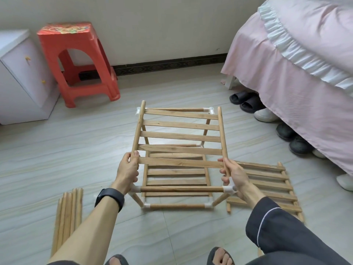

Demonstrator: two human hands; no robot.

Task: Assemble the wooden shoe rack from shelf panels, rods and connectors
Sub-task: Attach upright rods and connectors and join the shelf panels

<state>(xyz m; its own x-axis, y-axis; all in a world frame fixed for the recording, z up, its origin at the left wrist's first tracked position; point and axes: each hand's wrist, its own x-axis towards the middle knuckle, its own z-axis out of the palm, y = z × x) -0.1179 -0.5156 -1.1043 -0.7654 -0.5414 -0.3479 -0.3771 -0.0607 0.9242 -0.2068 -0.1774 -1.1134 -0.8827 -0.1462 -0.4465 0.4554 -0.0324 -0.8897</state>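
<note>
A slatted wooden shelf panel (180, 135) is held tilted above the partly built rack frame (181, 189), its far end near the frame's back white connectors (207, 110). My left hand (128, 172) grips the panel's left side rod near its close end. My right hand (234, 174) grips the right side rod. Inside the frame, low down, lies another slatted shelf (176, 176). White connectors (228, 189) join the frame's rods at the front corners.
A spare slatted panel (271, 185) lies on the floor to the right. Several loose rods (67, 215) lie at the lower left. A red plastic stool (76, 60) and a white cabinet (21, 77) stand at the back left. A pink-covered bed (298, 73) with shoes (246, 101) beneath fills the right.
</note>
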